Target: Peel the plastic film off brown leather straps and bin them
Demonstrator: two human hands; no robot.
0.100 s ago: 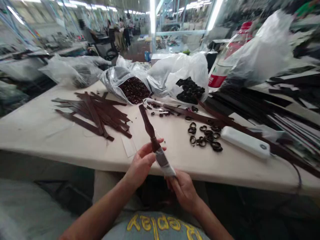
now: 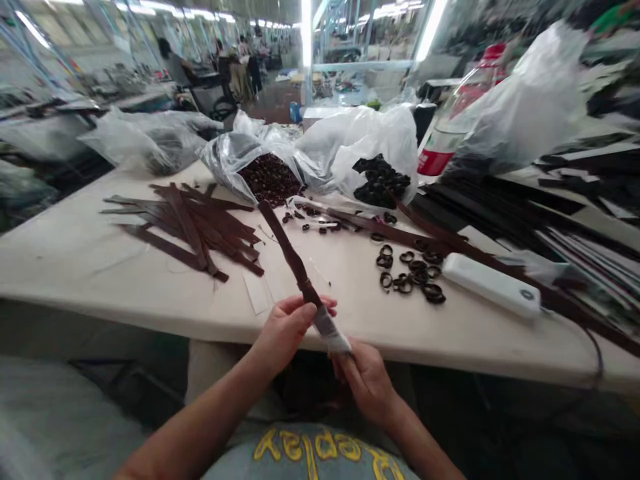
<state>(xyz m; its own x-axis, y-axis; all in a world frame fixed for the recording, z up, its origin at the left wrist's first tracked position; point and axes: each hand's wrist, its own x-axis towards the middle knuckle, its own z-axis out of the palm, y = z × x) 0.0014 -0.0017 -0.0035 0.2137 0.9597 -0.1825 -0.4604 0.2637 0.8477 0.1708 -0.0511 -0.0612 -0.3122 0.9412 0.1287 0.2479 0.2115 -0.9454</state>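
Note:
A dark brown strip (image 2: 285, 247), apparently leather or fabric, slants up and away from my hands over the table edge. Partway along it sits a narrow band or loop (image 2: 304, 285). Its lower end looks grey and whitish. My left hand (image 2: 287, 327) pinches the strip between thumb and fingers just below that band, other fingers stretched behind it. Close to my body, my right hand (image 2: 367, 377) is closed round the pale lower end, hiding its tip. Left of the strip lies a pile of similar brown strips (image 2: 190, 227). Small dark loops (image 2: 413, 273) lie to the right.
Across the back of the table (image 2: 100, 273) stand a plastic bag (image 2: 225, 157) of small brown pieces and another bag (image 2: 330, 150) with black pieces. At right are a white corded device (image 2: 493, 283), a bottle (image 2: 445, 140) and black strips (image 2: 500, 207). People sit far off.
My left hand has shifted slightly down the strip toward my right hand. The strip's far end has swung to the left and straightened. My right hand stays in place.

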